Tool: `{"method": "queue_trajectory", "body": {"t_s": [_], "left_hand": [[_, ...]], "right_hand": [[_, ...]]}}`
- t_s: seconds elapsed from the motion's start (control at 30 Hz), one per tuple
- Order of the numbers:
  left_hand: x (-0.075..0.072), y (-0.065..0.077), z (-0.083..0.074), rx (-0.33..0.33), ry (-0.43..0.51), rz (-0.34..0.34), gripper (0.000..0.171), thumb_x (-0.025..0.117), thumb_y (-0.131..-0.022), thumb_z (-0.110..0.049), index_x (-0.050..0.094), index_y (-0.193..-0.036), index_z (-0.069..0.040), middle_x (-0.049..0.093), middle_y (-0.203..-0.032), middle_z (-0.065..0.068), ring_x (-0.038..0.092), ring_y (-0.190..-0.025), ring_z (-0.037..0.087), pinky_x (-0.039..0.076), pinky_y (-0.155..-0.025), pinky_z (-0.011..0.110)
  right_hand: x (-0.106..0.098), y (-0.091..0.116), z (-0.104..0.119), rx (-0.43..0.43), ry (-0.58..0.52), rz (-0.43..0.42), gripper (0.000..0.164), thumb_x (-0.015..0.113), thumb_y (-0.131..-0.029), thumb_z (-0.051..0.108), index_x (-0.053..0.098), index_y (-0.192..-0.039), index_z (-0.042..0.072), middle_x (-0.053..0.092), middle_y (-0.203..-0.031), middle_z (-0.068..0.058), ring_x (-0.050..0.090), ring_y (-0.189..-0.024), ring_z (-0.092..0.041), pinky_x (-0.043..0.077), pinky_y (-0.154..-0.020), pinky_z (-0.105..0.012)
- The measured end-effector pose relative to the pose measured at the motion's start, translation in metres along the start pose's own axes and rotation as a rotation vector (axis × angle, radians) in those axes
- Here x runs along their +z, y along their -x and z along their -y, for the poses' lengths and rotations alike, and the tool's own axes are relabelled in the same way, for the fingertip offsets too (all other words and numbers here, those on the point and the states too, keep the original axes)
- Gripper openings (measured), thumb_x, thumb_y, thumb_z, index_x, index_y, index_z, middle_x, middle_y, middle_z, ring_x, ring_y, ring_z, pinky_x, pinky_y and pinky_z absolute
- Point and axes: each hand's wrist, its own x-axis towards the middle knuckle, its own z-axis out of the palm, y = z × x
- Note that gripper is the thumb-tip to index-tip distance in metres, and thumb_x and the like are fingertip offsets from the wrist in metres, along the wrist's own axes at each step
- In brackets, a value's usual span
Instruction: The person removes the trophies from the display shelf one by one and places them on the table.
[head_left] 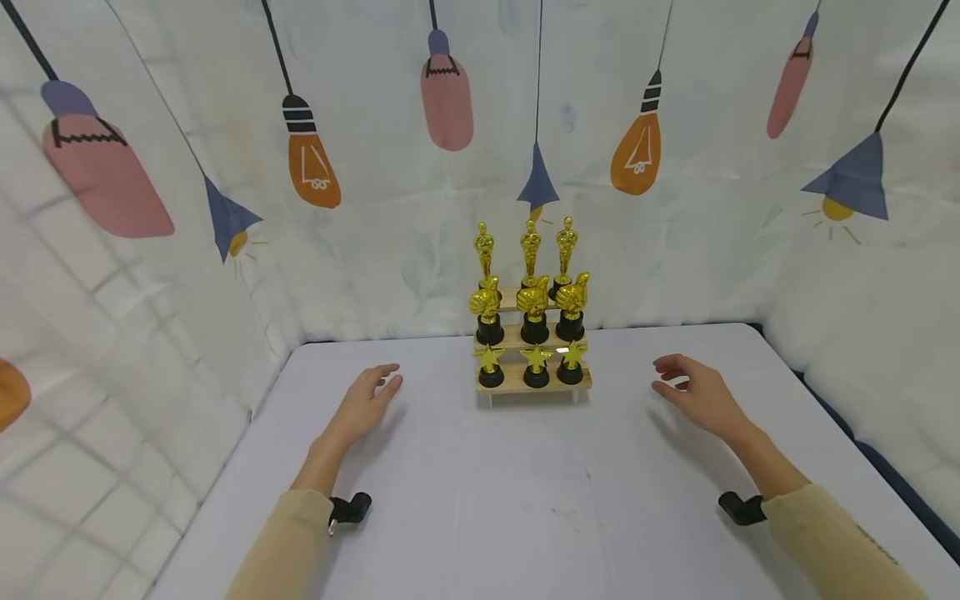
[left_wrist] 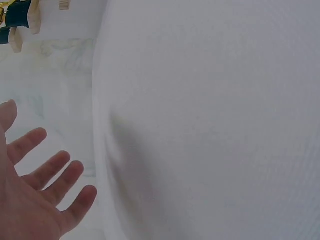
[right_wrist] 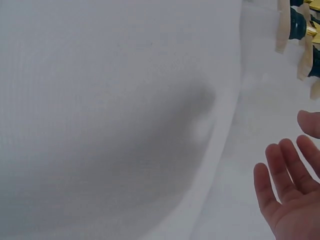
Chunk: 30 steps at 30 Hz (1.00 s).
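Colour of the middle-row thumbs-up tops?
Shiny gold; the thumbs-up tops show best in the head view.

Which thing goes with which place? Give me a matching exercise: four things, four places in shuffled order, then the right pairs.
1. Star trophies
2. Left hand
3. Human-figure trophies
4. Thumbs-up trophies

A. Middle tier of the stand
B. Lowest tier
C. Highest tier
D. Left of the stand, holding nothing

Pairs: 1-B; 2-D; 3-C; 4-A
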Motion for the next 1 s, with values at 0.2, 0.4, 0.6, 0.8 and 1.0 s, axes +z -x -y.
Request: {"method": "queue_trajectory", "body": {"t_s": [0.2,0.4,0.6,0.8,1.0], "left_hand": [[0.002,0.002,-0.006,-0.047,0.118,0.016,0.049,0.055,-0.108,-0.035,0.054,-0.144,-0.002,0.052,-0.144,0.022,0.051,-0.130,0.041,0.042,-0.107,0.059],[0.007,0.000,-0.020,-0.111,0.289,0.027,0.043,0.057,-0.107,-0.026,0.056,-0.141,0.000,0.056,-0.141,0.021,0.056,-0.127,0.037,0.052,-0.099,0.048],[0.017,-0.004,-0.032,-0.166,0.511,0.060,0.046,0.058,-0.107,-0.023,0.052,-0.142,0.006,0.053,-0.141,0.026,0.057,-0.122,0.038,0.055,-0.098,0.045],[0.026,-0.008,-0.042,-0.200,0.688,0.113,0.048,0.062,-0.105,-0.017,0.050,-0.144,0.007,0.049,-0.144,0.027,0.058,-0.122,0.038,0.054,-0.100,0.045],[0.037,-0.016,-0.046,-0.228,0.815,0.147,0.049,0.063,-0.102,-0.006,0.046,-0.146,0.010,0.047,-0.144,0.030,0.061,-0.117,0.031,0.053,-0.102,0.046]], "right_hand": [[0.004,0.001,0.003,0.081,-0.092,0.003,0.029,0.076,-0.095,0.010,0.067,-0.120,-0.001,0.070,-0.113,-0.019,0.068,-0.098,-0.026,0.053,-0.079,-0.015],[0.007,0.000,0.009,0.116,-0.143,0.023,0.026,0.075,-0.097,0.014,0.068,-0.119,0.002,0.072,-0.112,-0.013,0.067,-0.099,-0.018,0.053,-0.081,-0.017],[0.013,-0.004,0.014,0.148,-0.193,0.035,0.026,0.074,-0.097,0.015,0.069,-0.119,0.001,0.072,-0.112,-0.013,0.066,-0.099,-0.017,0.053,-0.080,-0.018],[0.020,-0.007,0.019,0.200,-0.252,0.039,0.029,0.074,-0.097,0.013,0.067,-0.120,-0.003,0.071,-0.111,-0.014,0.065,-0.097,-0.015,0.054,-0.075,-0.020],[0.027,-0.009,0.030,0.240,-0.330,0.042,0.030,0.073,-0.097,0.012,0.065,-0.121,-0.005,0.070,-0.111,-0.017,0.066,-0.096,-0.016,0.055,-0.075,-0.020]]}}
